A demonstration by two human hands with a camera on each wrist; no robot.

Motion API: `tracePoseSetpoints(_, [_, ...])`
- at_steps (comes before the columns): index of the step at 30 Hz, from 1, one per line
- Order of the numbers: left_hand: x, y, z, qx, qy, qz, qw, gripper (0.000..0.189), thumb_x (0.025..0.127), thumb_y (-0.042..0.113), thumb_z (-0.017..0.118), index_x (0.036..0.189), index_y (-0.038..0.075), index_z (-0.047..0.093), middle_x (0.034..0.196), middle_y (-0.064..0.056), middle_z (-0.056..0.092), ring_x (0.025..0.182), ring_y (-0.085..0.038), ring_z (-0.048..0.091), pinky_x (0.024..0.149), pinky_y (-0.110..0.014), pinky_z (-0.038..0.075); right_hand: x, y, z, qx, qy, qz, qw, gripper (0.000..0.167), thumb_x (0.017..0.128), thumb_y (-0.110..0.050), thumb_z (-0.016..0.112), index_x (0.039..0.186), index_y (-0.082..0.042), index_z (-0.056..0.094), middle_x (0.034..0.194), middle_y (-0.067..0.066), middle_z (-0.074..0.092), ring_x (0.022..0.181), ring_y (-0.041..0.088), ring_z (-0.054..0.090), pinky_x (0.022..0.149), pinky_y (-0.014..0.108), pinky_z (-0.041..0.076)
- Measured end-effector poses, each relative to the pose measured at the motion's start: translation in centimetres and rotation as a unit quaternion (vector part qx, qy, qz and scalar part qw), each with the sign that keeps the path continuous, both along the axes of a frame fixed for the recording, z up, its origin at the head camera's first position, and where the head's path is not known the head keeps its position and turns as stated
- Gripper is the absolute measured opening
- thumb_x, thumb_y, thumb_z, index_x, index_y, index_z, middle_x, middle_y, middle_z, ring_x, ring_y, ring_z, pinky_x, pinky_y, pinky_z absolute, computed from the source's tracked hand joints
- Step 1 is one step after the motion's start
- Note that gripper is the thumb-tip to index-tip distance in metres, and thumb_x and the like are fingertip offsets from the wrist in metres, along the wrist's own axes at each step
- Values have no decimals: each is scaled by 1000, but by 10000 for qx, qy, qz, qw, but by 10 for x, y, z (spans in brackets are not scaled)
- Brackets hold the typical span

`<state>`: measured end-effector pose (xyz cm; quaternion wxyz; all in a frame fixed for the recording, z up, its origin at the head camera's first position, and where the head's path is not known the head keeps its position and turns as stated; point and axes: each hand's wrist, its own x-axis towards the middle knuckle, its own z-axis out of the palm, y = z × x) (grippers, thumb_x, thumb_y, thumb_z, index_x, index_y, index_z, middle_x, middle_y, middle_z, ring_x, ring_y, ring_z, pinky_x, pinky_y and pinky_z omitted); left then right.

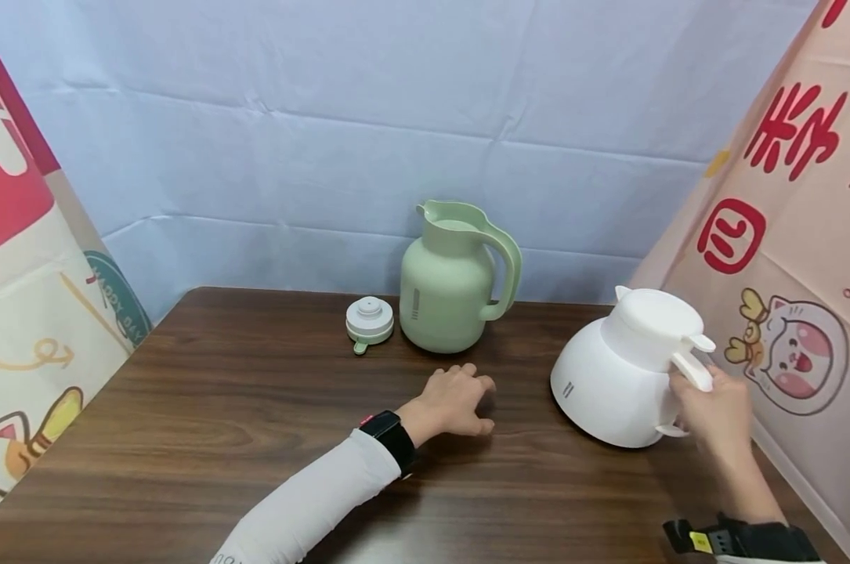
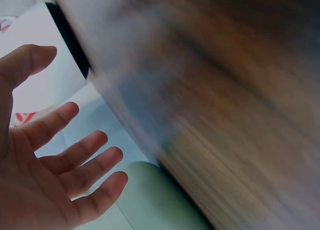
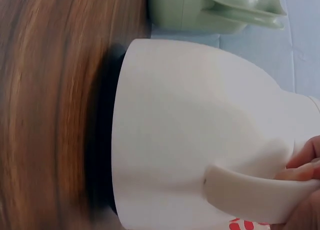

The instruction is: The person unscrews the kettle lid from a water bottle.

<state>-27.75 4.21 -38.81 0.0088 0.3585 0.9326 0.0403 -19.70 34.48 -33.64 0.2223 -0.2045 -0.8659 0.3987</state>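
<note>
On the right of the head view is a white thermos jug (image 1: 611, 384) with its lid (image 1: 660, 317) on. My right hand (image 1: 717, 407) grips its handle (image 3: 250, 192), fingers curled round it. The dark base (image 3: 102, 140) is at the tabletop; I cannot tell whether it touches. My left hand (image 1: 456, 399) is over the middle of the table, fingers spread and holding nothing, its palm (image 2: 30, 185) showing in the left wrist view. Beyond it stands a green thermos jug (image 1: 442, 290), upright with an open top. A white and green lid (image 1: 370, 319) lies just left of that jug.
The brown wooden table (image 1: 206, 392) ends at a pale blue cloth (image 1: 291, 157) behind the green jug. Printed cloths hang at both sides; the right printed cloth (image 1: 784, 235) comes close to my right hand.
</note>
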Motion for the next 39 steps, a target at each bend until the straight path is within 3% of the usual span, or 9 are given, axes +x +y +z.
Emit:
tracePoseSetpoints(3, [0, -8, 1, 64, -12, 64, 10000, 52, 80, 50, 65, 125, 25, 57, 108, -1, 53, 90, -18, 52, 72, -36, 44, -1, -7, -1, -104, 78, 96, 9999, 27, 88, -17, 55, 89, 11, 58, 46, 4, 50, 34, 17, 45, 34, 29, 37])
tracePoseSetpoints(6, [0, -14, 2, 64, 28, 148, 9999, 54, 80, 50, 65, 127, 24, 57, 108, -1, 53, 89, -19, 52, 71, -35, 43, -2, -14, -3, -135, 131, 201, 9996, 29, 88, -19, 56, 91, 10, 59, 43, 3, 48, 32, 16, 45, 34, 29, 38])
tracePoseSetpoints(22, [-1, -60, -6, 307, -77, 372, 9988, 50, 80, 48, 67, 122, 21, 60, 106, -4, 53, 92, -23, 54, 66, -36, 43, -8, -45, -3, -179, 166, 783, 9966, 23, 86, -13, 55, 90, 9, 63, 45, 1, 48, 42, 15, 48, 41, 30, 40])
tracePoseSetpoints(39, [12, -81, 1, 488, -26, 218, 9986, 49, 80, 45, 67, 122, 20, 60, 110, -7, 54, 93, -25, 54, 69, -39, 44, -7, -67, -1, -558, 89, 1493, 9872, 17, 86, -9, 57, 81, 7, 58, 42, 0, 43, 35, 14, 43, 36, 31, 37])
